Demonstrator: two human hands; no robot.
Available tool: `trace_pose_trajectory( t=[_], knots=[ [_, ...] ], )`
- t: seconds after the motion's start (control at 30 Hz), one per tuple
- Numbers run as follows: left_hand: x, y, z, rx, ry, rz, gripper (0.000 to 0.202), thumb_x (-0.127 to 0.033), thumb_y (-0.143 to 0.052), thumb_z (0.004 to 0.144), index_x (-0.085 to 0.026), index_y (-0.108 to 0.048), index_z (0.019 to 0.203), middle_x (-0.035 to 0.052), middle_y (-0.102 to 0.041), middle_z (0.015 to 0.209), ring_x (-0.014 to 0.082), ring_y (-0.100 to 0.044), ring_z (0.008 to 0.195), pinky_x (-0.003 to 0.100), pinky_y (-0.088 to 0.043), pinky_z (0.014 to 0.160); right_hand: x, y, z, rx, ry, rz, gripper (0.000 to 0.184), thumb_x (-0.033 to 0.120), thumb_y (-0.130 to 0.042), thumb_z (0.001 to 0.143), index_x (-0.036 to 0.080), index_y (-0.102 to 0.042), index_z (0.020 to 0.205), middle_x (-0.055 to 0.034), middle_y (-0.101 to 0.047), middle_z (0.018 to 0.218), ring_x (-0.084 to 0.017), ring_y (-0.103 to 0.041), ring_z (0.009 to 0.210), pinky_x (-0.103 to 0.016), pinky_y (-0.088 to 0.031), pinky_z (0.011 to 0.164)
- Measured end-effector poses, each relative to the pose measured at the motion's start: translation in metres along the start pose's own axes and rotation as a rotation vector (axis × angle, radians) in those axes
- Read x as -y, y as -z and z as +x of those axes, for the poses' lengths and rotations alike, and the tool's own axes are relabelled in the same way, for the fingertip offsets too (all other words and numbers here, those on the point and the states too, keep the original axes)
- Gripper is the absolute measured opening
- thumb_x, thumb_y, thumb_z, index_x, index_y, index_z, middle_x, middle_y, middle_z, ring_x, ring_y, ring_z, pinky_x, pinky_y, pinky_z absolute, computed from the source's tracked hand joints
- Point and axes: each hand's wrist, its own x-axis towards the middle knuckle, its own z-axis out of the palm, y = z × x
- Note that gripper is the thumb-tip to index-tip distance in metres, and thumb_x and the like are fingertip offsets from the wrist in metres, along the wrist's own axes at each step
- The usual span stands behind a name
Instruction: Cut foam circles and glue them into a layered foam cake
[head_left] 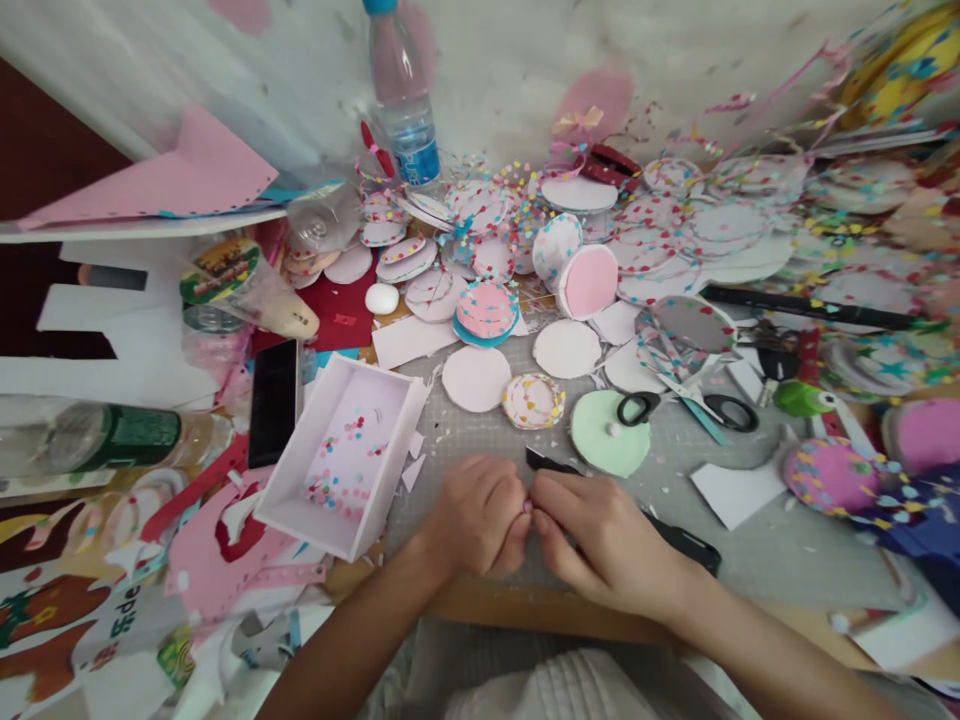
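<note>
One pink bit (528, 506) is clamped in the fingertips of the left hand (480, 515) and the right hand (611, 535), which meet above the mat (795, 545). A knife (686, 545) lies partly under the right hand; the box (391, 455) stands left, the green disc (611, 447) beyond

I can read black "de" on my printed sheet (71, 640), left of the grey mat's (765, 560) near left corner. My clear cup (324, 215) shows something like "@". My bottle's (397, 80) blue label (418, 162) looks blurry.
</note>
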Motion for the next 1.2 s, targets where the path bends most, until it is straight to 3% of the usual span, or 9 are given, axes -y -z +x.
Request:
trace_pose_trajectory(
  t=[0.13,0.43,0.67,0.87,1.07,1.2],
  knots=[
    [-0.0012,-0.0020,-0.0004,0.001,-0.012,0.100,0.015,-0.018,-0.035,0.086,-0.024,-0.037,0.072,-0.0005,-0.043,0.057,0.0187,-0.041,0.054,0.032,-0.027,0.056,-0.0005,0.0008,-0.0019,0.040,-0.016,-0.039,0.021,0.013,-0.035,0.090,0.023,-0.041,0.072,0.0020,-0.048,0.060,-0.013,-0.044,0.051,-0.028,-0.028,0.050],
    [-0.0021,-0.0029,-0.0008,-0.001,0.002,0.061,0.017,-0.017,-0.035,0.086,-0.024,-0.038,0.070,0.0010,-0.044,0.056,0.0183,-0.040,0.053,0.032,-0.030,0.052,-0.0005,0.0000,-0.0011,0.045,-0.019,0.021,0.019,0.013,-0.034,0.089,0.023,-0.038,0.073,0.0030,-0.047,0.060,-0.012,-0.043,0.050,-0.027,-0.029,0.049],
    [-0.0034,-0.0039,-0.0022,0.027,0.037,0.019,0.018,-0.019,-0.033,0.088,-0.024,-0.039,0.071,0.0010,-0.045,0.057,0.0177,-0.040,0.052,0.032,-0.030,0.051,0.0035,-0.0037,-0.0013,0.022,-0.121,0.257,0.023,0.010,-0.038,0.083,0.024,-0.028,0.069,0.0072,-0.034,0.056,-0.008,-0.034,0.046,-0.022,-0.026,0.045],
    [-0.0047,-0.0055,-0.0029,0.030,0.041,-0.008,0.017,-0.019,-0.034,0.088,-0.024,-0.038,0.072,-0.0001,-0.044,0.056,0.0175,-0.040,0.051,0.031,-0.030,0.051,0.0036,-0.0062,-0.0003,0.007,-0.138,0.329,0.022,0.009,-0.039,0.079,0.024,-0.027,0.067,0.0075,-0.033,0.058,-0.007,-0.031,0.048,-0.021,-0.025,0.045],
    [-0.0050,-0.0048,-0.0025,-0.008,0.048,-0.090,0.017,-0.018,-0.031,0.088,-0.024,-0.034,0.073,-0.0016,-0.042,0.057,0.0162,-0.040,0.051,0.030,-0.032,0.050,0.0051,-0.0063,-0.0004,-0.014,-0.115,0.385,0.023,0.009,-0.037,0.083,0.024,-0.026,0.069,0.0081,-0.029,0.058,-0.007,-0.029,0.047,-0.021,-0.024,0.045],
    [-0.0035,-0.0046,-0.0020,-0.028,0.060,-0.169,0.019,-0.020,-0.029,0.091,-0.024,-0.032,0.073,-0.0022,-0.040,0.057,0.0152,-0.038,0.050,0.030,-0.030,0.049,0.0046,-0.0033,-0.0009,-0.010,-0.091,0.407,0.022,0.012,-0.035,0.090,0.023,-0.030,0.072,0.0069,-0.034,0.061,-0.008,-0.033,0.051,-0.021,-0.028,0.048]
  ],
)
